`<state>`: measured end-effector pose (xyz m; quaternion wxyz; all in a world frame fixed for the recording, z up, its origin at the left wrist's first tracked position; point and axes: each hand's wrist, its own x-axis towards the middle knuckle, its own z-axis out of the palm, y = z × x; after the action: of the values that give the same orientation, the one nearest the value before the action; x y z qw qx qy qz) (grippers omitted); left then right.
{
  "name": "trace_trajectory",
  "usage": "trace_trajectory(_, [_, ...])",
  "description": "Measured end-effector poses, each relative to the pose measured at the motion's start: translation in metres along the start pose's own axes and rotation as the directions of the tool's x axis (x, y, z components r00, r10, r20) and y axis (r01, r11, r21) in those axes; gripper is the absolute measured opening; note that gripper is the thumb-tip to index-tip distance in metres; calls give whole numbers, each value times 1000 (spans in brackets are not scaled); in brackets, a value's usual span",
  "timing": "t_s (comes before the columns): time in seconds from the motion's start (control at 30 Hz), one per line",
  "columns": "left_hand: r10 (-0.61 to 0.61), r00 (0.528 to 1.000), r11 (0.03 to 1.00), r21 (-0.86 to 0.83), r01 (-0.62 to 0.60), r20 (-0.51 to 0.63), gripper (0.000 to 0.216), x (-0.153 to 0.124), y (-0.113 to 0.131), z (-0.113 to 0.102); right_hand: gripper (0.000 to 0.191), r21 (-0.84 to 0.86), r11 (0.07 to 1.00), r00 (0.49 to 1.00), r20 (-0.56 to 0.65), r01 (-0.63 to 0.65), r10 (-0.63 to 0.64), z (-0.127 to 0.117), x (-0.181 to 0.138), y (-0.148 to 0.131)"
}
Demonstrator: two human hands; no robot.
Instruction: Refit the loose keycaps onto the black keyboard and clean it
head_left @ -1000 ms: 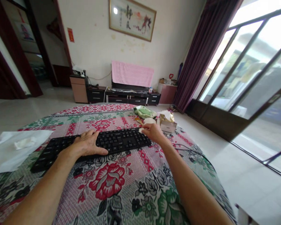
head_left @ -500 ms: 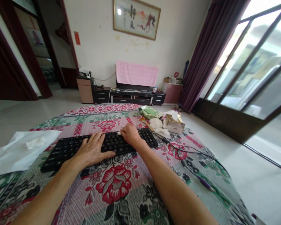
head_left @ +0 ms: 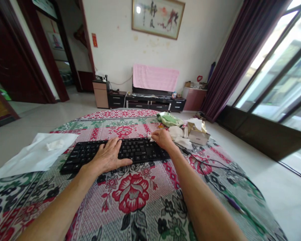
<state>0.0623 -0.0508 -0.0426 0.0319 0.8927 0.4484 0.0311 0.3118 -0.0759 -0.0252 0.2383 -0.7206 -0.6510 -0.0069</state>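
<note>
A black keyboard (head_left: 137, 150) lies on the flowered tablecloth in front of me. My left hand (head_left: 110, 155) rests open over its left-middle part, with fingers spread across the keys and the thumb stretched along the near edge. At the far edge, towards the right end, my right hand (head_left: 162, 139) is closed with fingertips pinched on a small white tissue (head_left: 149, 137). This tissue touches the keyboard's back edge. My right wrist covers some keys at that end.
Left of the keyboard, a crumpled white wad (head_left: 55, 145) lies on a white sheet (head_left: 37, 157). At the right are a green packet (head_left: 169, 119), used tissues (head_left: 184, 142), a tissue box (head_left: 198, 136) and a black cable (head_left: 215, 164). The round tablecloth (head_left: 130, 214) ends beyond them.
My right hand has slid rightward along the keyboard's far edge with the tissue. My left hand keeps its place on the keys. The view has turned slightly left.
</note>
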Motion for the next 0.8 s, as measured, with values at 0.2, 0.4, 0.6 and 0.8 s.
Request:
trace_trajectory(0.2, [3, 1000, 1000, 6, -3, -10, 98, -1, 1, -1, 27, 27, 981, 981, -28, 191, -190, 15, 0, -9])
trace_trajectory(0.4, [-3, 1000, 1000, 0, 3, 4, 100, -1, 1, -1, 21, 241, 969, 996, -82, 58, -40, 0, 5, 14])
trace_trajectory(0.6, [-7, 1000, 1000, -9, 7, 14, 98, 0, 1, -2, 18, 481, 867, 991, 59, -134, 120, -8, 3, 22])
trace_trajectory(0.8, [-7, 1000, 1000, -20, 7, 6, 97, 1, 0, 0, 21, 524, 849, 997, 11, -73, 79, 4, 4, 26])
